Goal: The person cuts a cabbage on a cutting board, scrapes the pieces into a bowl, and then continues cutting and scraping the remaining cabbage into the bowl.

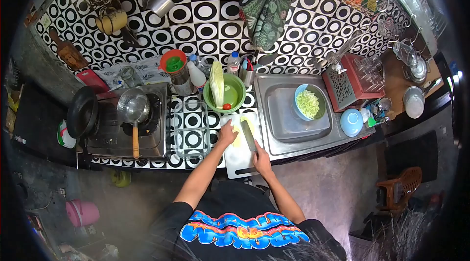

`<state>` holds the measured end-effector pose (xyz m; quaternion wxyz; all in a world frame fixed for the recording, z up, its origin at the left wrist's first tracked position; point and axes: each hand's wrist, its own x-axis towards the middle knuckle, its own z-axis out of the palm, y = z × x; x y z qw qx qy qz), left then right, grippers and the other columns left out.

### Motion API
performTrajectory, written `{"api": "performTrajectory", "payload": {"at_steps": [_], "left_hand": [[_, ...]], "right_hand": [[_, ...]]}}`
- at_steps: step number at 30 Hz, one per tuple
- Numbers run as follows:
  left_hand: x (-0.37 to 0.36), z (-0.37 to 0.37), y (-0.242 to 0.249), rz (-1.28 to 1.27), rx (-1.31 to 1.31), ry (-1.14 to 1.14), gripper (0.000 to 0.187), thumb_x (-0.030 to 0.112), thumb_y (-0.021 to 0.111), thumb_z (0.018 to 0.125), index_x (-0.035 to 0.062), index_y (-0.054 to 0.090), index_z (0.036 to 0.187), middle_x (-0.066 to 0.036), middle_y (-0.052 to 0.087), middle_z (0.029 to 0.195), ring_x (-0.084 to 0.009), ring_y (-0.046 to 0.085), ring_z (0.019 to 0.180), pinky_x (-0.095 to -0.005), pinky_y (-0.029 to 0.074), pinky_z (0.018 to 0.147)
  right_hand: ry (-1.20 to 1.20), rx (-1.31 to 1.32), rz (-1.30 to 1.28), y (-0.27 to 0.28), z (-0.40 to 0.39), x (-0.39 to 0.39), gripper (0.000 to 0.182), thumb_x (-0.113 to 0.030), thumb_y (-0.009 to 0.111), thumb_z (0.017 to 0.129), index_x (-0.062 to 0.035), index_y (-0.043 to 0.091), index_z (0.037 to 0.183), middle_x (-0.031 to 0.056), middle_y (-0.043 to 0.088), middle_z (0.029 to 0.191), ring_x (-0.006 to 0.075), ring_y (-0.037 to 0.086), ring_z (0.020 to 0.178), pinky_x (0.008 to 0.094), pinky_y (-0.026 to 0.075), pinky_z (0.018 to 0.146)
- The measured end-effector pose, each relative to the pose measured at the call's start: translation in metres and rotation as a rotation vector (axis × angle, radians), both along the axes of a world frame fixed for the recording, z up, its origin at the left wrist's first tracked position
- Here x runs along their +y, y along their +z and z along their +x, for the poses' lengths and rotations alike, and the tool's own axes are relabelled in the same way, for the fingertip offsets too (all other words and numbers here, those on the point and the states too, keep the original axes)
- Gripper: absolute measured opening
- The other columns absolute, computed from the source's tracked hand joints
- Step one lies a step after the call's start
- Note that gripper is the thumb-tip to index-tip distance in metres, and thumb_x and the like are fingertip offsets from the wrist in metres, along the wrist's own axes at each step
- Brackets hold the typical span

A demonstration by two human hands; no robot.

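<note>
My right hand [262, 158] is closed round the handle of a knife [248, 135], whose wide blade points away from me over the white cutting board [238, 159]. Pale yellow-green vegetable pieces [237, 138] lie on the board left of the blade, and another piece [249, 122] lies by the blade's tip. On the board's left side, my left hand [227, 133] touches the pieces, fingers partly spread. Behind the board, a green bowl [236, 96] holds a long napa cabbage [217, 87] and a red tomato [226, 107].
Right of the board is a steel sink [269, 147] with a blue bowl [297, 99] of chopped greens [308, 104]. To the left stand a glass dish [191, 154] and a stove with a saucepan [133, 106] and black pan [82, 113]. Bottles [197, 76] stand behind.
</note>
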<state>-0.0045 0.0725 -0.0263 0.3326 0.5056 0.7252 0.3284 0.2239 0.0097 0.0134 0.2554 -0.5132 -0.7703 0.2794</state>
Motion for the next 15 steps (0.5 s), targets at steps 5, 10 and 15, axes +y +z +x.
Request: {"api": "performTrajectory", "payload": {"at_steps": [5, 10, 15], "left_hand": [[-0.006, -0.009, 0.016, -0.007, -0.001, -0.044, 0.054, 0.019, 0.080, 0.078, -0.0009, 0.064, 0.125, -0.015, 0.073, 0.098, -0.0262, 0.071, 0.090, -0.0357, 0.056, 0.084], [-0.015, -0.035, 0.021, 0.071, -0.272, -0.011, 0.035, 0.017, 0.077, 0.086, -0.0028, 0.068, 0.112, -0.011, 0.073, 0.095, -0.0151, 0.069, 0.085, -0.0282, 0.055, 0.078], [-0.022, -0.081, 0.033, 0.230, -0.446, 0.059, 0.026, 0.013, 0.071, 0.092, -0.0026, 0.065, 0.111, -0.005, 0.069, 0.093, -0.0110, 0.066, 0.084, -0.0249, 0.053, 0.073]], "right_hand": [[-0.056, -0.082, 0.004, -0.005, -0.008, 0.005, 0.056, 0.000, 0.065, 0.083, -0.0047, 0.055, 0.137, 0.0234, 0.062, 0.096, 0.0403, 0.058, 0.096, 0.0474, 0.047, 0.089], [-0.067, -0.094, 0.044, -0.009, -0.020, 0.005, 0.045, -0.003, 0.070, 0.079, -0.0026, 0.064, 0.124, 0.0221, 0.060, 0.101, 0.0405, 0.058, 0.100, 0.0458, 0.048, 0.091], [-0.095, -0.173, 0.019, -0.003, -0.040, 0.009, 0.049, -0.010, 0.073, 0.077, -0.0041, 0.065, 0.125, 0.0242, 0.060, 0.103, 0.0410, 0.058, 0.099, 0.0473, 0.048, 0.089]]}}
